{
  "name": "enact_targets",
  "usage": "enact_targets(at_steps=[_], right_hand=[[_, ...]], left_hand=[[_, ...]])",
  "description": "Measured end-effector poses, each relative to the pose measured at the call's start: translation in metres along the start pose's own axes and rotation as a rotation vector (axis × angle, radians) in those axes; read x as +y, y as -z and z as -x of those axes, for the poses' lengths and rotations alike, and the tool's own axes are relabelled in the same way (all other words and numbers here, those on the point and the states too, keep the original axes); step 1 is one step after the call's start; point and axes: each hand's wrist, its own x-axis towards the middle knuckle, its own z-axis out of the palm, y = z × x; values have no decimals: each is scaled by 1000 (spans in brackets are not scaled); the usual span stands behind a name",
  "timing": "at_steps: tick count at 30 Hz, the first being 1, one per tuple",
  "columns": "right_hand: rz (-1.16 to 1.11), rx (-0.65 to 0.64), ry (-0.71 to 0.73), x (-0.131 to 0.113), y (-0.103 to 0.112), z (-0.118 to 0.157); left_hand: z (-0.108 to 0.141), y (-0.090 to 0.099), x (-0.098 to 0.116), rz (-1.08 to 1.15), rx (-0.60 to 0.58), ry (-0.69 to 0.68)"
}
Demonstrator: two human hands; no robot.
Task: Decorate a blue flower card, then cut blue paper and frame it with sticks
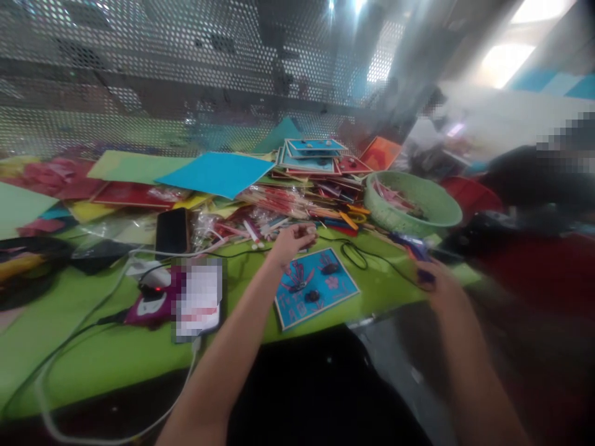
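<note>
My left hand (297, 240) is over the far edge of a blue craft board (341, 291), its fingers curled together in a pinch. Whatever lies between the fingertips is too small to make out. The board has a pale border, dark stones stuck on it and pink drawn lines, flowers and letters. Off to the right, past the table edge, my right hand (434, 282) is wrapped round a blue glue gun (421, 253), blurred by motion. Its black cord (357, 255) loops over the green tabletop towards the board.
A pale green basin (413, 204) holds scraps. Behind my left hand lie sticks, orange-handled scissors (356, 215) and coloured sheets (216, 173), with stacked boards (311, 155) further back. Phones, cables and a purple power strip (153, 306) are at left. A person (534, 248) is at right.
</note>
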Motion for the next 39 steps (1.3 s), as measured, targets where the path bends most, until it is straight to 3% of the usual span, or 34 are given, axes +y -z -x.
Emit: enact_targets(at_steps=[7, 17, 22, 30, 39], right_hand=[[-375, -271, 40, -17, -28, 25], [-273, -409, 156, -35, -71, 27], [-223, -396, 207, -43, -85, 35], [112, -350, 323, -64, -90, 45], [227, -309, 335, -62, -92, 45]], left_hand=[[3, -1, 0, -58, -90, -44], [7, -1, 2, -46, -221, 0], [4, 0, -1, -20, -235, 17], [0, 0, -4, -23, -241, 20], [-1, 1, -4, -32, -259, -1]])
